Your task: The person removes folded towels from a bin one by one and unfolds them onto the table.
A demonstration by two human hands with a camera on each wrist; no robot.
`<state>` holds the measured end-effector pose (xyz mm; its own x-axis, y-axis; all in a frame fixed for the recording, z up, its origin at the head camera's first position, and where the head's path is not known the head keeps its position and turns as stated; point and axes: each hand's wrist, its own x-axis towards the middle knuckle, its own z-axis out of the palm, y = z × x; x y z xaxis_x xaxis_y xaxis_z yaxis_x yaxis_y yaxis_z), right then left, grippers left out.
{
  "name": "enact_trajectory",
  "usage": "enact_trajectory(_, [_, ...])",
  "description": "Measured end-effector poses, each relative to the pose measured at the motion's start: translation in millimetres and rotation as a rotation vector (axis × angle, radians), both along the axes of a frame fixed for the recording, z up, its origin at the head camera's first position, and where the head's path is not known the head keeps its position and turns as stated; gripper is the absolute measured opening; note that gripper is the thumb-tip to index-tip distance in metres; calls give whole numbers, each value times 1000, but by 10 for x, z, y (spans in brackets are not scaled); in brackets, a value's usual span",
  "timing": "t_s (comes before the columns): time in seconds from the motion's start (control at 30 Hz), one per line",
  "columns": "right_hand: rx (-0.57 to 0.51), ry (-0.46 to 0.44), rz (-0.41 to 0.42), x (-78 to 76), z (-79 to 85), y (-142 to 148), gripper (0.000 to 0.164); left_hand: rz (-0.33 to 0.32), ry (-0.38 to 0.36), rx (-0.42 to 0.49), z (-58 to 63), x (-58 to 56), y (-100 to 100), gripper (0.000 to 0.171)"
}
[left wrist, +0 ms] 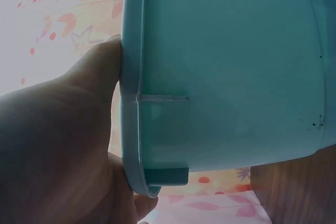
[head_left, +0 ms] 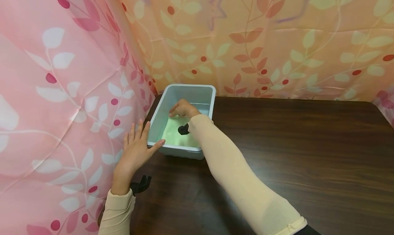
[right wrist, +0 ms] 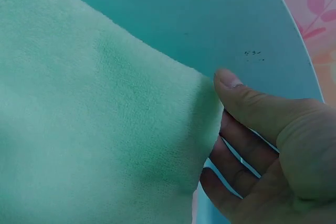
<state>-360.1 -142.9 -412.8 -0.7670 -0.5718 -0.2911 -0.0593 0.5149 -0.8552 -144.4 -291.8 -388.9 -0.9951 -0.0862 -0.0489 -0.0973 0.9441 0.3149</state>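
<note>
A pale green fuzzy cloth lies in a light blue-grey plastic basin. My right hand reaches down inside the basin and pinches a corner of the cloth. In the right wrist view the thumb is on one face of the cloth, with the fingers behind its edge. My left hand is at the basin's near left corner, fingers spread and straight, thumb along the near rim. From the left wrist, the hand rests against the rim.
The basin stands at the back left of a dark wooden table. A pink floral curtain hangs close along the left side, and an orange floral curtain hangs behind the table. Black straps show at the wrists.
</note>
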Motion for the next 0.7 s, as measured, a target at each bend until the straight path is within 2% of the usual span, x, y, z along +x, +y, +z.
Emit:
enact_trajectory(0.17, [14, 12, 51, 24, 47, 18, 37, 1, -5, -3, -14, -12, -10, 102])
enact_trajectory(0.43, [122, 85, 129, 9, 52, 13, 42, 6, -7, 0, -2, -14, -8, 103])
enact_trajectory(0.7, [142, 101, 126, -24, 19, -2, 38, 11, -18, 17, 1, -5, -12, 102])
